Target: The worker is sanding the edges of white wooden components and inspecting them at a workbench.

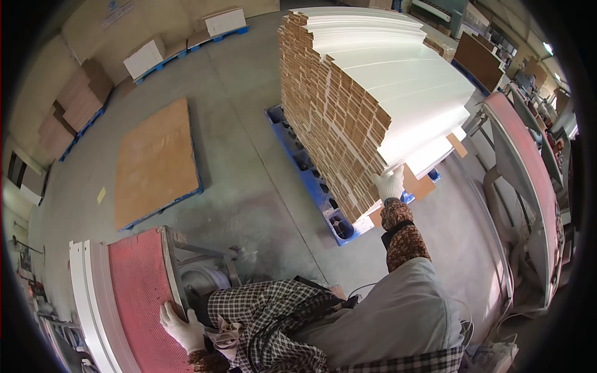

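Both of my hands wear white knit gloves. My left hand (182,326) lies on the edge of a red mesh-textured belt surface (140,289), with its fingers spread and nothing held. Long white strips (93,304) lie along the far left side of that surface. Stretched forward, my right hand (390,184) touches the near end of a tall stack of white boards (404,81); thumb and fingers are apart, the fingertips partly lost against the bright boards. The stack's sides show brown, uneven edges. Brown cardboard pieces (418,184) stick out beside that hand.
A blue pallet (305,168) carries the stack. To the left, another blue-edged pallet is topped by a brown sheet (158,161). Smaller board stacks (146,58) stand along the wall. A second red-topped machine (519,137) stands at right. Grey floor (242,180) runs between.
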Available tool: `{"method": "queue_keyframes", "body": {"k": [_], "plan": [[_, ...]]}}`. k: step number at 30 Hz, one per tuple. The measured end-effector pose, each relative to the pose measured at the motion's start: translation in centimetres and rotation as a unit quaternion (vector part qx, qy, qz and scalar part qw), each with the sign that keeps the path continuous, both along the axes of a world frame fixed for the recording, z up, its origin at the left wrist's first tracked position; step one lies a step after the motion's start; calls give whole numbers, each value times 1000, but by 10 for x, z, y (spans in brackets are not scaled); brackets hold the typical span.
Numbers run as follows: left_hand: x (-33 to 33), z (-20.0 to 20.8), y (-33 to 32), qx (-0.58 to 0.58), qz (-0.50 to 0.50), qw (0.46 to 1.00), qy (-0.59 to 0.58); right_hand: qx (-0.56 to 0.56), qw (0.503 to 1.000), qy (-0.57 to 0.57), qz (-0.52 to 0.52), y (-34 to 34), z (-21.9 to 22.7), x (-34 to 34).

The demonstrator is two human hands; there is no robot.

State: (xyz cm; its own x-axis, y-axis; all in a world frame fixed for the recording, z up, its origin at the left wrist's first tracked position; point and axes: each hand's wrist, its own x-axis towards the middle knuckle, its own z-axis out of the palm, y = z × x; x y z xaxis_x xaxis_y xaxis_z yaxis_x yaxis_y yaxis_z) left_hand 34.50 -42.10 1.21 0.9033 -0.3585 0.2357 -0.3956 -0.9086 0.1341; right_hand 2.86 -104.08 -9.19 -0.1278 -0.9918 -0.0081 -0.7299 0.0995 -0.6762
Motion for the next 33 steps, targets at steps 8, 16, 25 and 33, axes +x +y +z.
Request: {"method": "queue_keyframes", "body": {"k": [8, 16, 25, 33], "plan": [[7, -13, 1, 38, 2, 998, -57, -32, 998, -36, 26, -25, -2, 10], [10, -8, -1, 34, 10, 998, -46, -26, 998, -57, -8, -18, -9, 4], [27, -10, -1, 56, 31, 996, -55, 213, 879, -417, 87, -46, -32, -54], [20, -23, -4, 45, 19, 998, -40, 182, 812, -552, -59, -81, 0, -44]]}}
